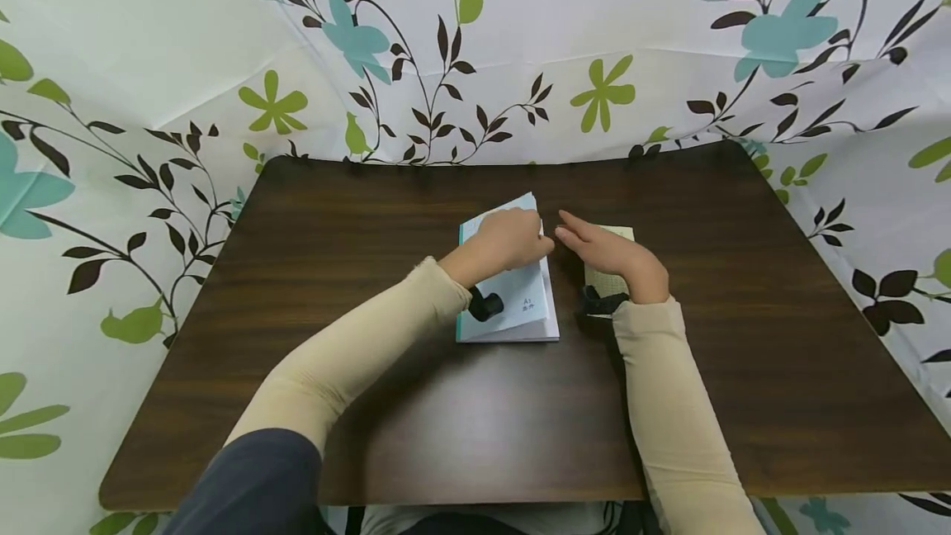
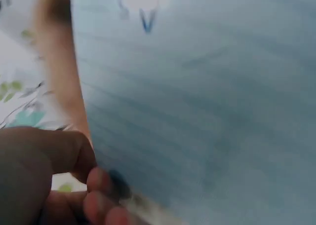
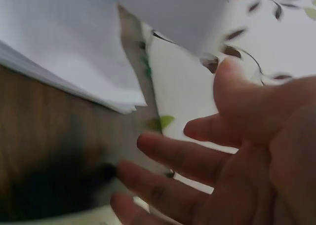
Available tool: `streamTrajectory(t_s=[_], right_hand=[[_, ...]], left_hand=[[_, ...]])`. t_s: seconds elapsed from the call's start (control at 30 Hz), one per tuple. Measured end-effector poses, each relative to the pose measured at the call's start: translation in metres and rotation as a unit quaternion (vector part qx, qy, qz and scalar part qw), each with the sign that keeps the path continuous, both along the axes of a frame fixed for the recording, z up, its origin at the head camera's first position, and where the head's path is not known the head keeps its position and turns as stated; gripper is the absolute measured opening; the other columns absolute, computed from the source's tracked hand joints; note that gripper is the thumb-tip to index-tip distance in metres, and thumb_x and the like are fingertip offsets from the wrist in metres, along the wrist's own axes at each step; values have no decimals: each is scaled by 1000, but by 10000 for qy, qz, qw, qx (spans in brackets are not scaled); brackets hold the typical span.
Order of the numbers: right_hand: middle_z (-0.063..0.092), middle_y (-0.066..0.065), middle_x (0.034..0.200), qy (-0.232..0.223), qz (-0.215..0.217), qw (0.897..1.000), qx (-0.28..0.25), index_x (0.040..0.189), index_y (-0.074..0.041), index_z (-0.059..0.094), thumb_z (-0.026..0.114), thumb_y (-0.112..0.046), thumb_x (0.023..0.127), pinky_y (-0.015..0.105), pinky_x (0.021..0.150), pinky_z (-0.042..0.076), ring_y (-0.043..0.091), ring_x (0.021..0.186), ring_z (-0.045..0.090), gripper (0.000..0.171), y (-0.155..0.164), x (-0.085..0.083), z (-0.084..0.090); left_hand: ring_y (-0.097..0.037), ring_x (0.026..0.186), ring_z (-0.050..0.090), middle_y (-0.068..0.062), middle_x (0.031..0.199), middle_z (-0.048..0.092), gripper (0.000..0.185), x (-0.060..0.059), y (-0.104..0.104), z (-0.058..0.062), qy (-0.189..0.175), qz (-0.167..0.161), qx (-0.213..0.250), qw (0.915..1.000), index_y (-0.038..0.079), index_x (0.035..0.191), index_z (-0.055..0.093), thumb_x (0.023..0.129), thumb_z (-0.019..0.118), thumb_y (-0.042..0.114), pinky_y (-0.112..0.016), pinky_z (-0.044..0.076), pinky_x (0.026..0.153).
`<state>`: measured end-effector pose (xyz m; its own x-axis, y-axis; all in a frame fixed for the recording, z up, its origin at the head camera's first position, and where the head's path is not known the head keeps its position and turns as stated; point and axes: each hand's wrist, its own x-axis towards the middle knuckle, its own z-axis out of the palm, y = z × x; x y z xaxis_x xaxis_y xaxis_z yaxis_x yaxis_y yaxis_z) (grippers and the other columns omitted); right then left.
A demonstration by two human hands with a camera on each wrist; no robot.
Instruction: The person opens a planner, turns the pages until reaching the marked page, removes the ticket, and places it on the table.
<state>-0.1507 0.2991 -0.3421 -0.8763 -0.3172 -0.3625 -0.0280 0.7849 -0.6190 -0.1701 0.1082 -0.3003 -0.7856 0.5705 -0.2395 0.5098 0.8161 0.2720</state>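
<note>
1. Notebook point(image 1: 513, 295) lies mid-surface, pale blue cover partly lifted off the page block.
2. Left hand point(image 1: 508, 239) curls its fingers round the cover's edge; the opening step appears under way.
3. Right hand point(image 1: 605, 250) hovers relaxed, fingers extended, holding nothing, over a green pad point(image 1: 609, 279).
4. Next move likely needs the cover folded flat.
5. Cover writing: "A" legible; rest unreadable.
6. Surface point(image 1: 743, 353): dark wood.
</note>
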Motion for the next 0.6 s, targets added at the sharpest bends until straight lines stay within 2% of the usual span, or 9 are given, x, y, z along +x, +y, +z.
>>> streamTrajectory(t_s=[0.17,0.37,0.5,0.6], right_hand=[[16,15,160,162,-133,9989,-426,156,-17,5,29,-50,102,58,114,21,36,145,22,67,-1,-3,6],[32,14,154,380,-39,9986,-376,155,-19,16,35,-50,101,56,111,28,34,141,33,65,-18,-5,13],[38,14,151,468,45,9985,-280,153,-18,22,38,-46,101,55,111,31,33,139,36,62,-26,-4,15],[38,11,151,506,57,9980,-380,153,-19,23,40,-46,101,54,110,32,32,138,38,61,-30,-1,13]], left_hand=[[-14,57,54,2,67,56,30,6,9,-27,191,-12,-346,9992,16,78,63,96,49,35,-28,42,49],[-16,64,60,-1,75,65,29,9,1,-51,191,244,-598,9977,14,84,67,96,53,36,-32,48,53],[-17,62,58,-2,74,64,32,11,-8,-62,79,440,-454,9980,14,78,65,96,51,36,-33,47,52],[-16,58,53,0,66,58,38,12,-25,-62,-129,624,-143,9979,16,70,61,96,47,38,-31,42,49]])
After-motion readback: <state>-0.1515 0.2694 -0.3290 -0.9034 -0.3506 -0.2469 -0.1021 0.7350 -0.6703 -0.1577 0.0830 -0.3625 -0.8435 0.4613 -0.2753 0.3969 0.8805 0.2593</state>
